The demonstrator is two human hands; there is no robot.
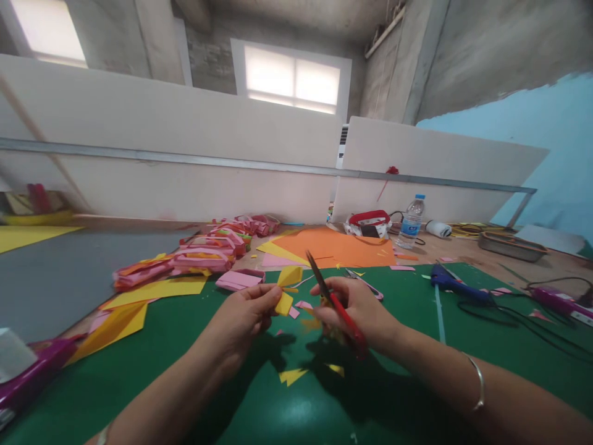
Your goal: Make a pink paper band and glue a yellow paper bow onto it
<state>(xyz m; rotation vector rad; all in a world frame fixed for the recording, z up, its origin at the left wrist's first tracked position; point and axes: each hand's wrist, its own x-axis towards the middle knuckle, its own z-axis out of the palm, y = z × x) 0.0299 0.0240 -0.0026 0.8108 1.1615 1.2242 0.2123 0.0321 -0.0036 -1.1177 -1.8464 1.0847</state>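
My left hand [252, 315] pinches a small yellow paper bow [290, 278] between thumb and fingers, with its two flared ends pointing up and down. In my right hand [356, 306] are red-handled scissors [341, 312], their dark blades pointing up and to the left, apart from the bow. Blurred yellow paper [311, 323] shows just below the right fingers; whether they hold it I cannot tell. Yellow scraps [291, 376] lie on the green mat [278, 414] beneath the hands. A folded pink paper piece [238, 280] rests beyond my left hand.
Pink folded paper pieces [204, 256] are heaped at the left, near yellow sheets [120, 324]. Orange sheets [333, 244] lie at the back. On the right are a blue glue gun [456, 284] with a cord, a water bottle [411, 224] and a metal tray [512, 247].
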